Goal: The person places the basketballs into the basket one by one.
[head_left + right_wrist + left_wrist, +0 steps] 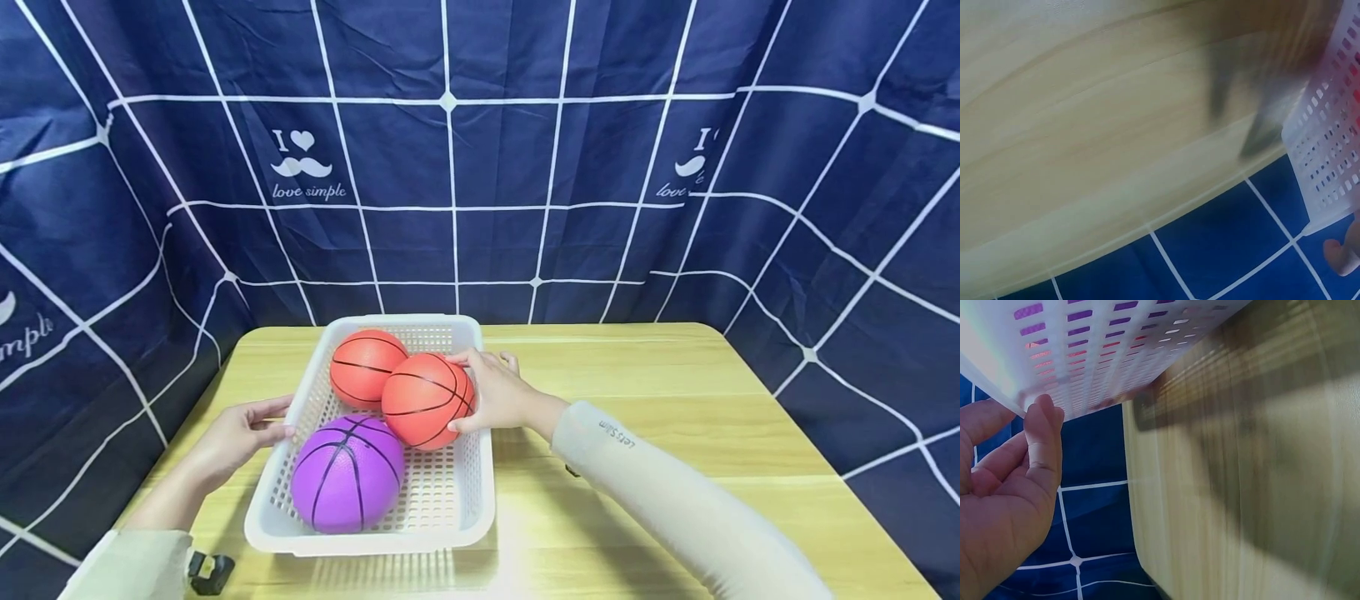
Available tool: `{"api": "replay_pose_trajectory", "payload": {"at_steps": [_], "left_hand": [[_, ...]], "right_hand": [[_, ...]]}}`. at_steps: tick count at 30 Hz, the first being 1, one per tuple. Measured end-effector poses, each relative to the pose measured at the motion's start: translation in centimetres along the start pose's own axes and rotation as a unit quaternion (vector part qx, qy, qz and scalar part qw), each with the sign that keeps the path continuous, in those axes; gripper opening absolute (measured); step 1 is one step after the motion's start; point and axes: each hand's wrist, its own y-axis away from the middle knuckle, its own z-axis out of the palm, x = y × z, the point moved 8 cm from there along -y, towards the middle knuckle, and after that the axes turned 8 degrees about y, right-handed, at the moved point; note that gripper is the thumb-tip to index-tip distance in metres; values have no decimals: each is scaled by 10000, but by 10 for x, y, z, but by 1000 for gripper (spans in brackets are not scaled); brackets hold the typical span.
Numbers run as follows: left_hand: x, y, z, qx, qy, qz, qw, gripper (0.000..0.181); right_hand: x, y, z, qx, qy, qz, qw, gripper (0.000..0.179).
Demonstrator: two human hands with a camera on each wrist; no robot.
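A white perforated plastic basket [480, 500] on the table holds a purple toy basketball [348, 475] at its near left and orange toy basketballs farther back. One orange ball [367, 367] sits at the far left. Another orange ball [420, 400] overlaps it on the right, and a second curved orange edge shows just behind this one. My left hand [232, 442] pinches the basket's left rim; the left wrist view shows thumb and fingers at that rim. With thumb and fingers spread around its right side, my right hand [498, 392] grips the nearer orange ball over the right rim.
The basket stands on a light wooden table [637, 375]. Dark blue curtains [502, 167] with white grid lines hang behind and at both sides. A small black object [210, 573] shows beside the left sleeve.
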Motion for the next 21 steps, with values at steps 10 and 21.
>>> {"api": "replay_pose_trajectory", "payload": {"at_steps": [10,21], "left_hand": [[15,-11,-7,-314,-708,-3,9970,60],[79,-33,-10,-163,-1009,-62,9947,90]], "right_hand": [[2,2,-5,-201,-304,38,9993,100],[11,2,-50,116,-729,110,9972,96]]}}
